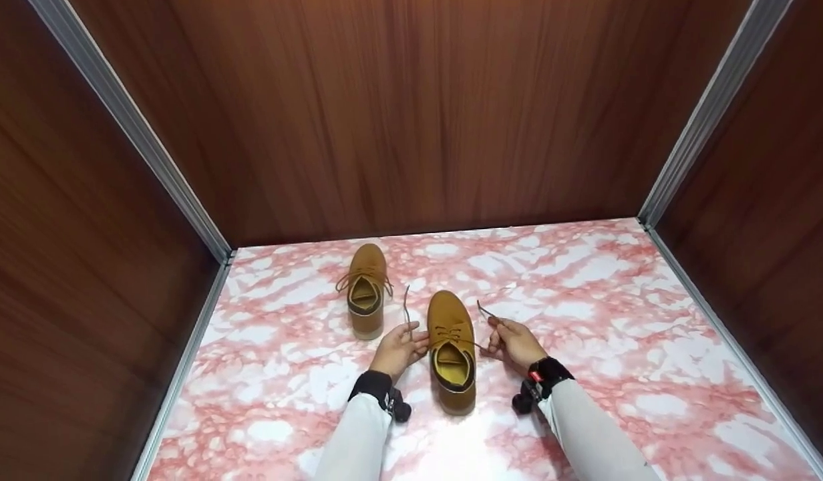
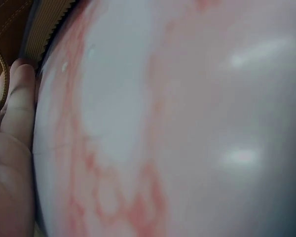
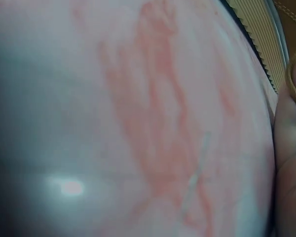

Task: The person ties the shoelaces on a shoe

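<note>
A tan lace-up shoe (image 1: 451, 310) stands between my hands in the head view, its toe pointing away and its laces untied. At its left side my left hand (image 1: 396, 349) pinches one shoelace (image 1: 406, 306), whose free end sticks up past the fingers. On the right, my right hand (image 1: 516, 344) pinches the other shoelace (image 1: 486, 311), drawn out sideways from the eyelets with its tip pointing up and left. Both wrist views catch a brown lace loop (image 2: 5, 74) beside the fingers, and the shoe's ribbed sole edge (image 3: 254, 37).
A matching tan shoe (image 1: 367, 257) with its lace loops spread to both sides stands farther back on the left. The pink and white marbled surface (image 1: 612, 347) is bounded by dark wood panels (image 1: 411, 120) with grey metal corner strips (image 1: 702, 113).
</note>
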`<state>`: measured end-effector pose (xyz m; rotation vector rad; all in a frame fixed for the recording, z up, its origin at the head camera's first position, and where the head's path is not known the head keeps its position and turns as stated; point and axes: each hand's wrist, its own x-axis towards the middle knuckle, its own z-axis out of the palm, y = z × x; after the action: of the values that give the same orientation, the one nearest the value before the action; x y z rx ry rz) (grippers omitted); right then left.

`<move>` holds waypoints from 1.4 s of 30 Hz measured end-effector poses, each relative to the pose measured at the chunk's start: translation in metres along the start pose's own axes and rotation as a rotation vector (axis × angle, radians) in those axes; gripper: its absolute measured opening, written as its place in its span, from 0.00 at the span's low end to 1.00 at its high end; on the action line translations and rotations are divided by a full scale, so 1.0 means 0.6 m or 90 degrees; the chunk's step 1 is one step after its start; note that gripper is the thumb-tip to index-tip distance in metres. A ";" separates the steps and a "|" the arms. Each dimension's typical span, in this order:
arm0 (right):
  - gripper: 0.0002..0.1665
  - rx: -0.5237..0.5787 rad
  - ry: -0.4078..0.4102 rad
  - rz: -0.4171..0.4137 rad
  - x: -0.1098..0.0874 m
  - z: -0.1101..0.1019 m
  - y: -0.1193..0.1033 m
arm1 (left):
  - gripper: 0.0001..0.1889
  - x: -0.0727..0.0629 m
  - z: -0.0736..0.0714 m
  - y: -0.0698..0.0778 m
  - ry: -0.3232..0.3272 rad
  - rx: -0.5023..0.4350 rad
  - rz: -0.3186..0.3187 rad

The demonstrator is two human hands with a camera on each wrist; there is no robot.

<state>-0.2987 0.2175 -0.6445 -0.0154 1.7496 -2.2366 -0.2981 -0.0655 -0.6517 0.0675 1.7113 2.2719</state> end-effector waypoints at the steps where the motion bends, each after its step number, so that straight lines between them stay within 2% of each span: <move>1: 0.27 -0.002 -0.005 -0.004 0.000 -0.002 0.000 | 0.26 0.001 0.002 0.000 0.000 0.003 -0.003; 6: 0.24 0.004 0.021 0.018 0.004 -0.003 -0.001 | 0.18 0.000 0.005 0.000 0.008 0.020 -0.005; 12: 0.10 0.050 0.063 0.019 0.008 0.006 0.000 | 0.11 0.003 0.003 -0.004 0.030 -0.030 0.008; 18: 0.12 0.044 0.112 0.025 0.007 0.012 -0.007 | 0.06 0.006 0.002 -0.011 0.065 -0.043 0.022; 22: 0.14 -0.036 0.150 0.015 0.008 0.016 -0.017 | 0.05 0.008 0.002 -0.013 0.076 -0.028 0.028; 27: 0.18 -0.213 0.221 -0.047 0.017 0.021 -0.039 | 0.03 0.003 0.003 -0.007 0.091 0.010 0.029; 31: 0.17 -0.310 0.256 -0.084 0.021 0.025 -0.067 | 0.06 0.000 0.005 -0.003 0.108 0.019 0.021; 35: 0.16 -0.331 0.251 -0.108 0.024 0.030 -0.094 | 0.07 -0.001 0.005 -0.001 0.109 0.008 0.016; 42: 0.18 -0.282 0.195 -0.114 0.029 0.043 -0.136 | 0.08 -0.002 0.008 -0.002 0.112 0.009 0.019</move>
<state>-0.3288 0.2065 -0.5631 0.0816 2.4694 -1.9969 -0.2960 -0.0613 -0.6511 -0.1086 1.8230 2.3500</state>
